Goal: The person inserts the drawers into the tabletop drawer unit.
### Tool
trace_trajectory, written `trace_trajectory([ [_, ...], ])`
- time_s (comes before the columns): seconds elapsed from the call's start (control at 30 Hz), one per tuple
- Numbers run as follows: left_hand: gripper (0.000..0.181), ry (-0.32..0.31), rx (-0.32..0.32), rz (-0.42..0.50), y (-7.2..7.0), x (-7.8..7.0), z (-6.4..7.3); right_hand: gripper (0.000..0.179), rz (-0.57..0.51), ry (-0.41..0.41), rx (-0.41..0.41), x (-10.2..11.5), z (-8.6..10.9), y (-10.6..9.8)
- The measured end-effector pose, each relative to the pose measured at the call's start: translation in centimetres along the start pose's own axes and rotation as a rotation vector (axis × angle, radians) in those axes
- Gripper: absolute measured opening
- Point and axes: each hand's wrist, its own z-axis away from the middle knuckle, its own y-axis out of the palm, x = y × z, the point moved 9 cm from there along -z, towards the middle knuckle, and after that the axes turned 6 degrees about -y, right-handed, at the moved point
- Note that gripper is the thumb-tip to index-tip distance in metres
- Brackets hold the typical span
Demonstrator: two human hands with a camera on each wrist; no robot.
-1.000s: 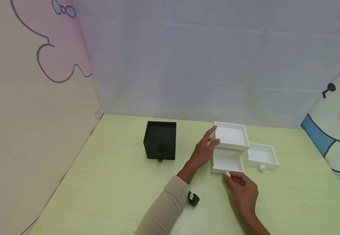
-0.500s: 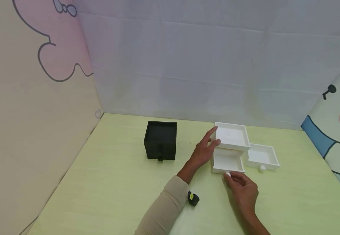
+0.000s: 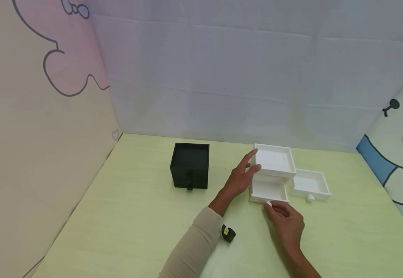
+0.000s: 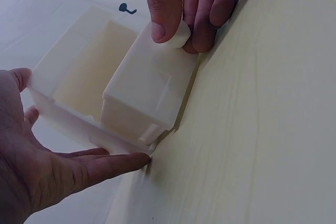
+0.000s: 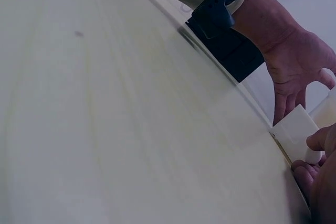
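In the head view a white drawer box (image 3: 274,159) stands right of centre, its top a shallow tray. From its lower opening a white drawer (image 3: 268,190) sticks out toward me, with nothing seen inside. My right hand (image 3: 286,224) pinches this drawer's round white knob (image 4: 181,34) between thumb and fingers. My left hand (image 3: 239,179) rests against the box's left side, fingers stretched out along it. The left wrist view shows those straight fingers (image 4: 113,169) touching the box's wall, near the table.
To the right of the box lies a second white drawer (image 3: 310,183), pulled free, its knob facing me. Farther left stands a black drawer box (image 3: 189,166) with a knob in front. Painted walls border the pale yellow table (image 3: 135,224). A black wrist device (image 3: 228,233) sits on the left arm.
The white drawer has slid slightly inward, and my right hand has moved with it while pinching the knob. My left hand stays against the box.
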Motion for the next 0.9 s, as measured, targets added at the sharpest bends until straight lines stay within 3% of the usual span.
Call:
trace_trajectory([
  [0.37,0.050,0.003,-0.003,-0.003,0.0,0.1,0.1,0.021,-0.036,-0.007,0.020,0.3,-0.2,0.5],
  [0.63,0.050,0.011,-0.007,0.002,0.0,0.1,-0.1,0.022,0.000,-0.002,0.020,0.4,-0.3,0.5],
  [0.9,0.050,0.005,0.003,-0.012,0.0,0.2,-0.1,0.020,-0.027,-0.047,0.046,3.9,0.3,0.5],
])
